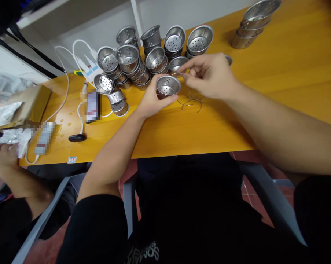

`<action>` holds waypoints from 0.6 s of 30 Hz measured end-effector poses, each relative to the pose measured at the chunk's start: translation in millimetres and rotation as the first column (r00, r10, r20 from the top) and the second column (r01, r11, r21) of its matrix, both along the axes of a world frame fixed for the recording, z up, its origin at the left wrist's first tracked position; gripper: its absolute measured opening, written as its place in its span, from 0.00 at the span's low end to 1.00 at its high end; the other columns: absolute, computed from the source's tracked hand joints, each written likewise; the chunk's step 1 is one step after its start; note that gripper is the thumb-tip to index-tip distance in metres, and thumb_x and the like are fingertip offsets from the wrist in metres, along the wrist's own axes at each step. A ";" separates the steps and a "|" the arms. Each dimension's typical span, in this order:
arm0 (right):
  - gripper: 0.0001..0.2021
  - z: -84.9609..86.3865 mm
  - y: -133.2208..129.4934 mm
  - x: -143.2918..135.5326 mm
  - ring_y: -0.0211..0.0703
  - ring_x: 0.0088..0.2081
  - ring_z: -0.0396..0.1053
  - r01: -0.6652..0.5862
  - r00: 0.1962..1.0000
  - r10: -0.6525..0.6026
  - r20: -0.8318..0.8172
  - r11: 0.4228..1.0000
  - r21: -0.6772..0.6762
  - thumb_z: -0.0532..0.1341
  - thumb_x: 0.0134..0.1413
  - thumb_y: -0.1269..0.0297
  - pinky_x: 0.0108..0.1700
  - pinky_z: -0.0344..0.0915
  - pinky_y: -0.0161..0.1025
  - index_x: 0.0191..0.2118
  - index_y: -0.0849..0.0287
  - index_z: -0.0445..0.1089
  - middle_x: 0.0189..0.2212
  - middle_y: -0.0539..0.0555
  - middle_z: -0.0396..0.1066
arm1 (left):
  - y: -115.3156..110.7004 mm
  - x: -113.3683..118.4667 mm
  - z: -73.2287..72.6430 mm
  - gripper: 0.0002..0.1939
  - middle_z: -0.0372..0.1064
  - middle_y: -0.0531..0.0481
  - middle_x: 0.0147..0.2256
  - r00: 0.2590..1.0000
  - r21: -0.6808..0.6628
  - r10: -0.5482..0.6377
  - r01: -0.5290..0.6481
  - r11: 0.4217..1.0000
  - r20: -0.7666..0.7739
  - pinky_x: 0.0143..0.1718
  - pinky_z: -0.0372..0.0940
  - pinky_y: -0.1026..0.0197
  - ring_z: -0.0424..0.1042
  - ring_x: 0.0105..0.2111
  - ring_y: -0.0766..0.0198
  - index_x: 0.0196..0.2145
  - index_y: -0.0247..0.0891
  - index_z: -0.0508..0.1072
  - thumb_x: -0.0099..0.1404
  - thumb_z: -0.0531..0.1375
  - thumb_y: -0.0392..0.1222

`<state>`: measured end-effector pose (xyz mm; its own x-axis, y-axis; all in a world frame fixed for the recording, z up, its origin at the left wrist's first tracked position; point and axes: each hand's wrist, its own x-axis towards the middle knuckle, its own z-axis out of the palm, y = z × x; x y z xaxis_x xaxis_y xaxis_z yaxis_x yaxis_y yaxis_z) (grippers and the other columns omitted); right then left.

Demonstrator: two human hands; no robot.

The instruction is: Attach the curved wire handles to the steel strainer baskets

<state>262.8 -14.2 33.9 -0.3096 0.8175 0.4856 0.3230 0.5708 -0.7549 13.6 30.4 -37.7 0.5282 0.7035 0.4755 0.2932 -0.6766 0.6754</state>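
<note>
My left hand (151,99) is wrapped round a perforated metal strainer cup (168,86), its mouth tilted up towards me. Just to the right, the thumb and forefinger of my right hand (209,76) pinch a thin metal wire (177,74) beside the cup's rim. On the table below that hand lie several curved wire pieces (192,102). Another strainer cup (177,64) sits right behind the held one, partly covered by my right fingers.
Stacks of strainer cups (127,58) crowd the back of the yellow table (165,135), with another stack (247,33) at far right. A phone (92,106), a power strip (92,71), cables and a black object (77,138) lie left. A co-worker's hand (3,156) is at far left.
</note>
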 end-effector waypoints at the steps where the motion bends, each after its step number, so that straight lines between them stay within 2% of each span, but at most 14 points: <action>1: 0.18 -0.6 -1.7 -2.3 0.44 0.25 0.62 0.011 1.000 -0.011 0.014 1.000 -0.006 0.73 0.61 0.41 0.30 0.70 0.45 0.44 0.49 0.79 0.23 0.50 0.65 | -1.6 1.4 1.2 0.50 0.69 0.42 0.61 1.000 -0.008 -0.004 0.004 1.000 0.004 0.70 0.66 0.44 0.75 0.61 0.53 0.67 0.45 0.56 0.60 0.68 0.75; 8: 0.07 -5.7 -6.0 -12.3 0.48 0.29 0.66 0.066 0.996 -0.067 0.065 0.998 0.007 0.71 0.64 0.53 0.34 0.71 0.50 0.43 0.47 0.80 0.26 0.51 0.69 | -6.1 6.0 2.9 0.50 0.68 0.43 0.59 0.999 -0.012 0.000 0.001 1.000 0.038 0.66 0.70 0.47 0.76 0.59 0.55 0.65 0.45 0.56 0.59 0.69 0.76; 14: 0.04 -6.4 -5.5 -14.8 0.48 0.28 0.67 0.087 0.995 -0.090 0.054 0.995 0.045 0.70 0.62 0.62 0.35 0.71 0.49 0.42 0.50 0.80 0.27 0.50 0.71 | -6.2 7.0 -0.7 0.55 0.64 0.41 0.64 0.999 -0.023 -0.034 0.035 0.999 0.004 0.68 0.68 0.44 0.73 0.64 0.53 0.70 0.49 0.48 0.59 0.68 0.76; 18: 0.05 -5.3 -7.7 -17.6 0.47 0.29 0.68 0.109 0.992 -0.111 0.061 0.994 0.028 0.71 0.61 0.62 0.34 0.71 0.47 0.43 0.51 0.79 0.27 0.50 0.71 | -10.6 7.9 3.3 0.56 0.65 0.42 0.63 0.999 -0.019 -0.035 0.035 0.999 -0.007 0.71 0.66 0.42 0.73 0.63 0.52 0.71 0.49 0.48 0.58 0.69 0.75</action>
